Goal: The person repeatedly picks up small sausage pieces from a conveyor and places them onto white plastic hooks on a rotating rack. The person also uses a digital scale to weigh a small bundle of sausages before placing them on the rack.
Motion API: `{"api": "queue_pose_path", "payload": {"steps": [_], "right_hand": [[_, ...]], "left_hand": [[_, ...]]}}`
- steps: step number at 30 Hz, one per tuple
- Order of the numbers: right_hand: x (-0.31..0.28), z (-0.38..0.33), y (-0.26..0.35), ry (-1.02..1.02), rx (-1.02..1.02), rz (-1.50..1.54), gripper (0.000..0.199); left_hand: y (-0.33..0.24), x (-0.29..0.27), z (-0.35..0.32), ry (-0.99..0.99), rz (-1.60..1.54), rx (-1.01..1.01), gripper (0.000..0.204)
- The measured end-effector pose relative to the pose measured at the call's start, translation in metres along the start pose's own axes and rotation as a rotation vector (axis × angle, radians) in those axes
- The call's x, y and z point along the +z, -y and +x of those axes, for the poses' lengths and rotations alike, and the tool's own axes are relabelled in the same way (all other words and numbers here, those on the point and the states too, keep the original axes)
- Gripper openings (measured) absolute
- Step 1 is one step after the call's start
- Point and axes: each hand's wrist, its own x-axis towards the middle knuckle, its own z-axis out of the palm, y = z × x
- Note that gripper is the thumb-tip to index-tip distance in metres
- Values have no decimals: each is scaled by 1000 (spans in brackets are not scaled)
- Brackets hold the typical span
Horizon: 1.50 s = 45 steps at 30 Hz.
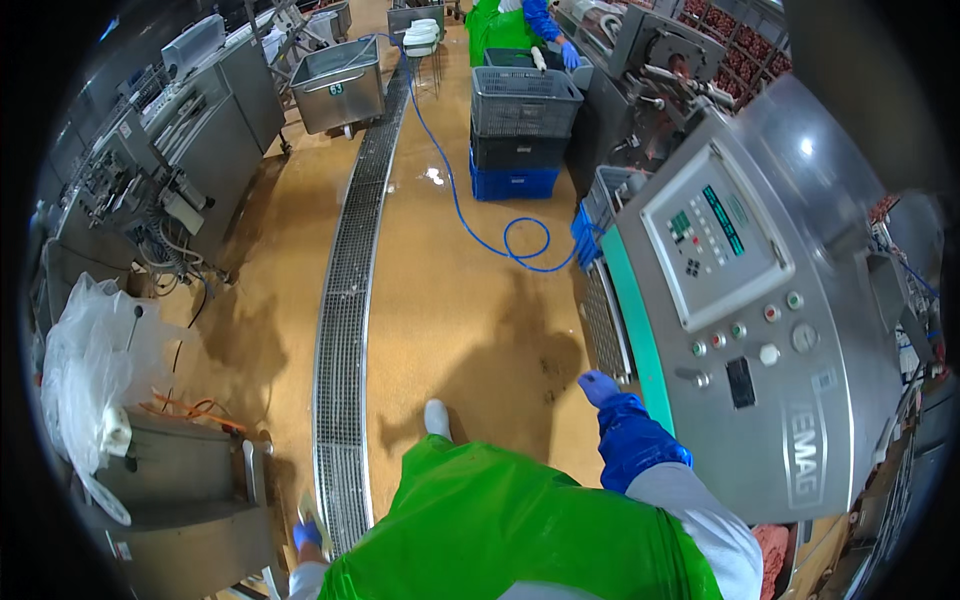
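Observation:
My right hand (pixel 598 388), in a blue glove and a blue sleeve cover, hangs in front of me with its fingers curled in. I see nothing in it. It is beside the teal edge (pixel 636 330) of a large steel machine, apart from the panel. Low on the left is my blue-gloved left hand (pixel 307 535), partly cut off by my body. A pale, flat, blade-like piece (pixel 308 508) sticks out from its fingers; its kind is unclear. My green apron (pixel 500 520) covers the lower middle, and one white boot (pixel 437 418) shows.
A floor drain grate (pixel 350 290) runs ahead. A blue hose (pixel 450 175) coils across the tan floor. Stacked crates (pixel 525 100) stand ahead near a person in a green apron (pixel 497 30). A steel tub cart (pixel 338 85) is far left; a plastic-draped steel unit (pixel 180 460) is near left.

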Motion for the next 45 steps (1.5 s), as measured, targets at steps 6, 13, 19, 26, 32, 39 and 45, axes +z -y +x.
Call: {"api": "queue_pose_path", "payload": {"steps": [6, 13, 19, 26, 32, 39, 45], "right_hand": [[7, 151, 160, -65, -31, 44, 41], [18, 233, 207, 160, 42, -45, 47], [-21, 312, 135, -56, 221, 84, 40], [-43, 408, 40, 210, 408, -548, 32], [-70, 624, 212, -57, 143, -40, 41], [-139, 847, 494, -68, -34, 255, 47], [-173, 946, 568, 75, -112, 100, 50]], "left_hand": [[-47, -9, 74, 222, 188, -133, 64], [-346, -106, 277, 86, -195, 184, 57], [-645, -142, 359, 77, -453, 558, 37], [-811, -115, 421, 75, -138, 711, 36], [-789, -157, 468, 66, -327, 472, 41], [-741, -182, 525, 183, 145, 17, 53], [-900, -179, 644, 125, 0, 44, 60]]}}
